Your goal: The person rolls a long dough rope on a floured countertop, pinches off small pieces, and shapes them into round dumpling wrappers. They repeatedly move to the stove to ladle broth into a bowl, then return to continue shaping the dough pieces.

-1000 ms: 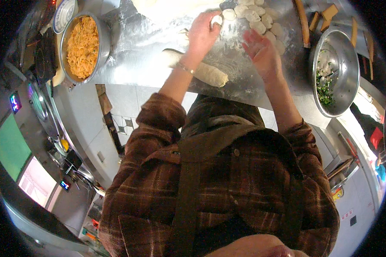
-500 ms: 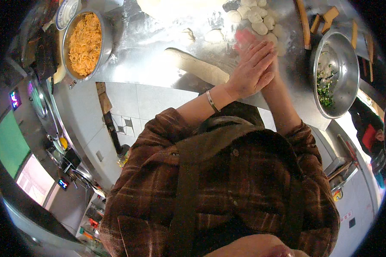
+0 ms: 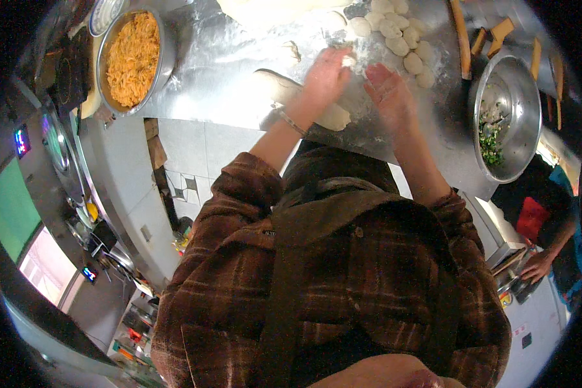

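My left hand (image 3: pixel 326 76) reaches over the floured metal worktop, its fingers curled on a small pale dough piece (image 3: pixel 348 61) that shows beside the fingertips. To its right, my right hand (image 3: pixel 390 96) is open and slightly blurred, fingers stretched out, with nothing visible in it. Under my left wrist lies a long dough roll (image 3: pixel 333 118), partly hidden by that arm. Several flattened dough rounds (image 3: pixel 398 45) lie in a cluster beyond my right hand. A small dough scrap (image 3: pixel 293 52) sits to the left of my left hand.
A metal bowl of orange shreds (image 3: pixel 133 59) stands at the left; another metal bowl (image 3: pixel 522 113) with chopped greens is at the right. Near it lie a wooden rolling pin (image 3: pixel 460 39) and wooden pieces (image 3: pixel 500 32). Another person's hand (image 3: pixel 538 266) shows at far right.
My hands, pressed together before, have parted. The left moved up and left onto the dough piece; the right opened and drew lower. The other person's arm and hand have come further into view.
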### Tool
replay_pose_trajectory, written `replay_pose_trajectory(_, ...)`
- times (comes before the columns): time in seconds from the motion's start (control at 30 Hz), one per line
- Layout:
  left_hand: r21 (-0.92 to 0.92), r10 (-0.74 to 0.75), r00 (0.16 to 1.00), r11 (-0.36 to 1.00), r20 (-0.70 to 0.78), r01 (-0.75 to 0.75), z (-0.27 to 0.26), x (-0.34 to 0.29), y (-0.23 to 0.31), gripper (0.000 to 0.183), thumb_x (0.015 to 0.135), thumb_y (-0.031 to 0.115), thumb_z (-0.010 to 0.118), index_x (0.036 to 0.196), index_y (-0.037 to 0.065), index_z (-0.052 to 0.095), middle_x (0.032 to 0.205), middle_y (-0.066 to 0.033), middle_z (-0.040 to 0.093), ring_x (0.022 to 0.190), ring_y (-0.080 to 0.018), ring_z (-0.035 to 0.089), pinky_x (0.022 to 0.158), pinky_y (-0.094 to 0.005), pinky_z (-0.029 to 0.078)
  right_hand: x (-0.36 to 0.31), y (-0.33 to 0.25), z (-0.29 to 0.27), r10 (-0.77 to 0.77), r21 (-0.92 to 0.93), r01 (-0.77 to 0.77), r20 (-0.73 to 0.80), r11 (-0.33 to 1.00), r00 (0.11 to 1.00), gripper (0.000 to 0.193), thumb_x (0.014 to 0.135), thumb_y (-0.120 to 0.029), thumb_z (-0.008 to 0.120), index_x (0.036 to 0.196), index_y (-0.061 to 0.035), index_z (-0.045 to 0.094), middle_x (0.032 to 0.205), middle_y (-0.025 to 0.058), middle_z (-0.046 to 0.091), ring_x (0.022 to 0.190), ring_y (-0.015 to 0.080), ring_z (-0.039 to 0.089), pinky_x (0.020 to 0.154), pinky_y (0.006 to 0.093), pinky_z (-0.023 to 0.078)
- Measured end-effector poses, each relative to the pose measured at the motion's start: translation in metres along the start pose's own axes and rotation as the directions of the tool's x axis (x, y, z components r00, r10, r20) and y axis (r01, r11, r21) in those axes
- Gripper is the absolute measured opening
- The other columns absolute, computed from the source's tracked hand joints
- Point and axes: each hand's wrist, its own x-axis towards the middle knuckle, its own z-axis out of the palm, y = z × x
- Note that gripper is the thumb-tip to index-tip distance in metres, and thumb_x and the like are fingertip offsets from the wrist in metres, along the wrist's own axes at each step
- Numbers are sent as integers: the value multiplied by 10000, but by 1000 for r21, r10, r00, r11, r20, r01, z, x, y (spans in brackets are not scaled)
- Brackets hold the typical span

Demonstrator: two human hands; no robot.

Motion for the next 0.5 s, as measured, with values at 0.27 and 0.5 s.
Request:
replay_pose_trajectory(0.27,50,-11,947,998,-320,28,-15,24,45,357,797,134,544,1123,-12,538,1051,-215,573,975,-388,517,891,-517,377,-29,20,60,19,-476,37,112,879,993,460,961,-347,399,1272,-8,423,1291,102,468,1179,233,455,1012,399,358)
replay_pose_trajectory(0.5,-246,138,953,947,-269,-207,-15,0,79,471,819,113,542,1272,10,462,1316,-206,451,1218,-351,426,1046,-464,304,-35,3,86,127,240,-170,183,956,975,524,967,-362,362,1352,-9,322,1333,94,417,1227,221,399,1054,411,313)
